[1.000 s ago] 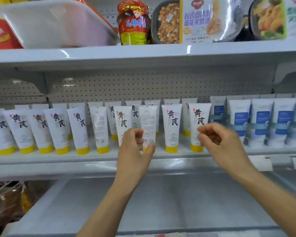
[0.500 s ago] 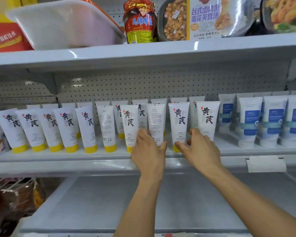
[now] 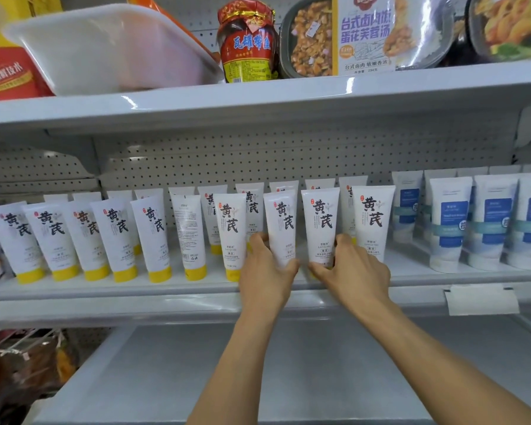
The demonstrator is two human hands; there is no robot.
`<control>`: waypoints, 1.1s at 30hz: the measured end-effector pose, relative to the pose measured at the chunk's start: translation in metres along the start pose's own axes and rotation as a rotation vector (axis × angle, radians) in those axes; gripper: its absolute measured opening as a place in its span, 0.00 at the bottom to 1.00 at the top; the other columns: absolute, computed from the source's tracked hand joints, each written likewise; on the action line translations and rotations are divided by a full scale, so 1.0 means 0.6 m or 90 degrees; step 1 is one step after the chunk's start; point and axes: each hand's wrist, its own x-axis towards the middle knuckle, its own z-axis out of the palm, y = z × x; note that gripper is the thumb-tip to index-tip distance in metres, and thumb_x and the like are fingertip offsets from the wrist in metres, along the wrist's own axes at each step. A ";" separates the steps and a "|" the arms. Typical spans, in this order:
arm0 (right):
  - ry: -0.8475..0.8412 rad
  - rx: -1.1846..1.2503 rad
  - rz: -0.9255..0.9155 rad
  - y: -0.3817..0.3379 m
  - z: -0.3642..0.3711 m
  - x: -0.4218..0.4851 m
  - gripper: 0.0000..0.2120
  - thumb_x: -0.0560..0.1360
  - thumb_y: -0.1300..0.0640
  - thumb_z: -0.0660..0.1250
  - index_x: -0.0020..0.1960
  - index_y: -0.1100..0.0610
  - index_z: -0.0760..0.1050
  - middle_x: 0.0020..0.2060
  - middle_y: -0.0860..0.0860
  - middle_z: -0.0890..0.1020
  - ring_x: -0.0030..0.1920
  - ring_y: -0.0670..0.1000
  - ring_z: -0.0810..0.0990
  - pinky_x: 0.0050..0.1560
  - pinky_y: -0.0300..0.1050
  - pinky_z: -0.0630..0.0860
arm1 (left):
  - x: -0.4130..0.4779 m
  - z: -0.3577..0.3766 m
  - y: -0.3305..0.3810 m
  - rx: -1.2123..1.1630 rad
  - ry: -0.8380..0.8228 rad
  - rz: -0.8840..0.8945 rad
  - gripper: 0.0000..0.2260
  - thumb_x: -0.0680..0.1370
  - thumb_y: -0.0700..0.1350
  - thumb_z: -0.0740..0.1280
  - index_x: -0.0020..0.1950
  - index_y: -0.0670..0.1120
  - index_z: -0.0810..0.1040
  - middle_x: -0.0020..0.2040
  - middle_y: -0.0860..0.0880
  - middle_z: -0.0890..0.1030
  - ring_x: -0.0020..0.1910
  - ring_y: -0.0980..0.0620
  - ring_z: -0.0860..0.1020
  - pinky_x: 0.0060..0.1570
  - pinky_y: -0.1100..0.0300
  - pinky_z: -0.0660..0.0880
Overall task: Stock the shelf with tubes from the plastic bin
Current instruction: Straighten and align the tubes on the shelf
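Note:
Two rows of white tubes with yellow caps and black characters stand cap-down on the middle shelf (image 3: 135,291). My left hand (image 3: 264,271) grips the lower part of one front-row tube (image 3: 281,225), thumb on its right side and fingers on its left. My right hand (image 3: 354,271) holds the base of the neighbouring tube (image 3: 321,219) between thumb and fingers. Both tubes stand upright with their labels facing out. One tube (image 3: 187,228) further left shows its back. The white plastic bin (image 3: 105,47) lies tilted on the upper shelf at the left.
Blue-labelled white tubes (image 3: 451,222) fill the right end of the same shelf. A red jar (image 3: 247,44) and boxed meals (image 3: 365,32) stand on the upper shelf. A paper price tag (image 3: 482,299) hangs on the shelf edge. Below lies a bare grey shelf (image 3: 288,378).
Both hands came down from mid-air onto the front-row tubes. The tube in my left hand showed its printed back before; its front label now faces out.

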 end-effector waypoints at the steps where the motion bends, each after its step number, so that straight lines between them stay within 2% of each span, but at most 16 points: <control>1: 0.005 -0.002 -0.003 0.001 0.000 0.000 0.20 0.73 0.41 0.65 0.54 0.54 0.67 0.50 0.53 0.81 0.52 0.58 0.80 0.43 0.47 0.69 | 0.004 -0.002 -0.002 -0.015 -0.021 -0.003 0.26 0.70 0.49 0.74 0.63 0.47 0.66 0.58 0.49 0.79 0.56 0.47 0.79 0.52 0.52 0.77; 4: 0.010 -0.008 -0.008 0.003 0.001 0.000 0.20 0.73 0.41 0.65 0.54 0.55 0.66 0.50 0.52 0.81 0.52 0.58 0.80 0.41 0.46 0.67 | 0.010 -0.009 -0.003 -0.033 -0.067 0.000 0.29 0.69 0.49 0.75 0.64 0.48 0.66 0.58 0.49 0.80 0.57 0.48 0.79 0.56 0.51 0.76; 6: 0.013 -0.010 -0.010 0.004 0.002 0.001 0.21 0.73 0.40 0.65 0.55 0.55 0.66 0.50 0.52 0.81 0.52 0.58 0.80 0.41 0.47 0.67 | 0.006 -0.009 0.000 -0.013 -0.048 0.013 0.32 0.66 0.52 0.78 0.63 0.47 0.67 0.58 0.50 0.79 0.56 0.49 0.78 0.55 0.51 0.76; 10: 0.016 -0.011 -0.009 0.006 0.004 0.002 0.20 0.73 0.41 0.65 0.54 0.55 0.66 0.50 0.52 0.81 0.51 0.58 0.80 0.41 0.46 0.67 | 0.000 -0.003 0.003 0.034 -0.017 0.020 0.27 0.68 0.51 0.77 0.60 0.46 0.68 0.56 0.49 0.80 0.55 0.47 0.79 0.49 0.55 0.74; 20: 0.016 -0.006 0.001 0.013 0.001 0.001 0.19 0.73 0.43 0.65 0.53 0.56 0.66 0.50 0.54 0.81 0.51 0.60 0.80 0.42 0.48 0.69 | 0.005 0.003 0.011 0.033 -0.034 0.050 0.23 0.70 0.49 0.74 0.60 0.45 0.70 0.56 0.47 0.80 0.54 0.47 0.79 0.48 0.58 0.72; 24: 0.007 0.011 -0.013 0.016 -0.001 -0.002 0.20 0.74 0.42 0.65 0.55 0.55 0.66 0.52 0.55 0.81 0.53 0.60 0.80 0.46 0.49 0.73 | 0.004 0.009 0.011 0.027 -0.039 0.062 0.23 0.71 0.49 0.74 0.60 0.44 0.69 0.57 0.47 0.80 0.55 0.47 0.78 0.46 0.61 0.69; 27: 0.018 0.039 -0.022 0.031 -0.008 -0.011 0.23 0.74 0.41 0.65 0.61 0.53 0.65 0.54 0.53 0.81 0.55 0.59 0.79 0.50 0.51 0.75 | 0.003 0.012 0.009 0.008 -0.037 0.063 0.25 0.70 0.49 0.75 0.61 0.45 0.68 0.57 0.48 0.79 0.55 0.48 0.78 0.48 0.60 0.71; 28: 0.038 0.050 -0.026 0.040 -0.012 -0.015 0.23 0.74 0.41 0.65 0.63 0.52 0.65 0.54 0.51 0.81 0.54 0.58 0.80 0.50 0.51 0.75 | 0.000 0.012 0.009 -0.007 -0.019 0.063 0.27 0.69 0.49 0.75 0.62 0.45 0.67 0.58 0.48 0.77 0.56 0.49 0.77 0.51 0.59 0.72; 30: 0.112 0.097 -0.041 0.058 -0.022 -0.022 0.19 0.75 0.43 0.65 0.61 0.49 0.66 0.50 0.46 0.80 0.49 0.54 0.80 0.46 0.48 0.75 | -0.014 0.010 0.012 -0.011 0.090 0.097 0.29 0.68 0.49 0.76 0.63 0.43 0.67 0.58 0.49 0.72 0.57 0.51 0.72 0.56 0.59 0.70; 32: 0.178 0.139 -0.023 0.075 -0.035 -0.020 0.18 0.74 0.46 0.68 0.58 0.50 0.66 0.48 0.45 0.77 0.46 0.51 0.77 0.43 0.46 0.71 | -0.032 0.014 0.018 0.002 0.215 0.174 0.25 0.68 0.47 0.76 0.59 0.42 0.69 0.54 0.49 0.70 0.53 0.51 0.69 0.54 0.60 0.68; 33: 0.196 0.146 -0.006 0.084 -0.038 -0.014 0.20 0.73 0.46 0.70 0.58 0.52 0.66 0.49 0.46 0.76 0.47 0.51 0.76 0.44 0.46 0.70 | -0.041 0.018 0.024 -0.001 0.233 0.203 0.23 0.69 0.46 0.76 0.57 0.43 0.70 0.52 0.50 0.71 0.51 0.52 0.70 0.52 0.61 0.69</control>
